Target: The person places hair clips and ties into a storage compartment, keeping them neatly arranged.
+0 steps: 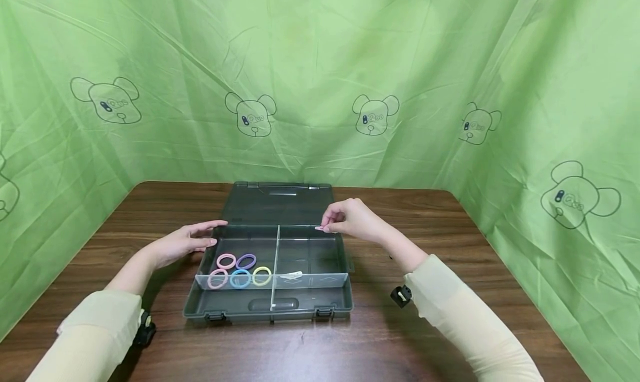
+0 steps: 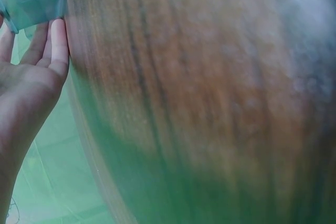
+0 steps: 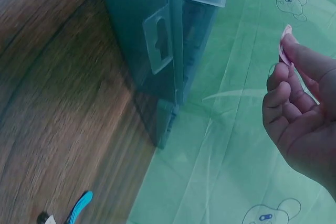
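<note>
My right hand [image 1: 352, 218] pinches a small pink hair clip [image 3: 285, 45] between thumb and fingertips. It is over the back right part of a dark see-through divider box [image 1: 312, 251]. My left hand [image 1: 182, 243] rests at the box's left wall and back left corner, fingers fairly straight. In the left wrist view, the fingers [image 2: 59, 40] meet the box's edge. Several hair ties lie in the left compartment: pink [image 1: 226, 261], purple [image 1: 246, 261], blue [image 1: 240, 279] and yellow [image 1: 261, 276]. Thin white pieces [image 1: 291, 275] sit by the divider in the right compartment.
The box's lid [image 1: 277, 201] is folded back flat on the wooden table [image 1: 420, 221]. Clear dividers [image 1: 310, 281] split the box. A teal piece [image 3: 81, 203] lies on the table to the right of the box. A green curtain [image 1: 320, 54] surrounds the table.
</note>
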{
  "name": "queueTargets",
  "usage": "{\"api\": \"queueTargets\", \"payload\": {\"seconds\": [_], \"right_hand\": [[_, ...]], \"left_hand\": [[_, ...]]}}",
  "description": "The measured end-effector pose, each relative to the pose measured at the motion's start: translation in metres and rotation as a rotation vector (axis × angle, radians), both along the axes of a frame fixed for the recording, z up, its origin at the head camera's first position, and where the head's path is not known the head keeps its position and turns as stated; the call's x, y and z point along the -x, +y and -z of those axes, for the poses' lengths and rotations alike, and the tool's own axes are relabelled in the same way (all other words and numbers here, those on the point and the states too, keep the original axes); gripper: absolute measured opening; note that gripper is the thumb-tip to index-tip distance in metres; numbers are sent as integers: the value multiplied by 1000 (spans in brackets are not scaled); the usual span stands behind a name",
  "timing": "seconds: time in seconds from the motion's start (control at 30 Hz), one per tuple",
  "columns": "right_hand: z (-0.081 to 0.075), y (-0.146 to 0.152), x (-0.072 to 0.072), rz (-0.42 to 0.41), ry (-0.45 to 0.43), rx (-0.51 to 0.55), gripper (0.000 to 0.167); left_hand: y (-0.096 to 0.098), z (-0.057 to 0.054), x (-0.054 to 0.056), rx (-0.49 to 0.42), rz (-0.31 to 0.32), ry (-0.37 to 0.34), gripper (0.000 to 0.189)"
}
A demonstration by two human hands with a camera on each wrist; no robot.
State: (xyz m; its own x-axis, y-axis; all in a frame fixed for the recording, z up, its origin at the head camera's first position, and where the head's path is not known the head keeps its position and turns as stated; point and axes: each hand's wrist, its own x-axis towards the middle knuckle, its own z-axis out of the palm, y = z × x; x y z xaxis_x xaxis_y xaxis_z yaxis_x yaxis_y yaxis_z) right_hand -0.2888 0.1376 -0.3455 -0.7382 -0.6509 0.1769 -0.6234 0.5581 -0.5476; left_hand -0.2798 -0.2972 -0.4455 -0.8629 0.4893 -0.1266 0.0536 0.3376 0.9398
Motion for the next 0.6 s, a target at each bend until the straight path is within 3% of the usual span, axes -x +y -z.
{"api": "queueTargets", "payload": {"seconds": [0.27, 0.6], "right_hand": [[4, -21, 2, 47, -84, 58, 5], [16, -41, 3, 26, -72, 64, 5]], "left_hand": [[0, 0, 0, 12, -4, 11, 56], [0, -1, -1, 24, -3, 17, 56]]}}
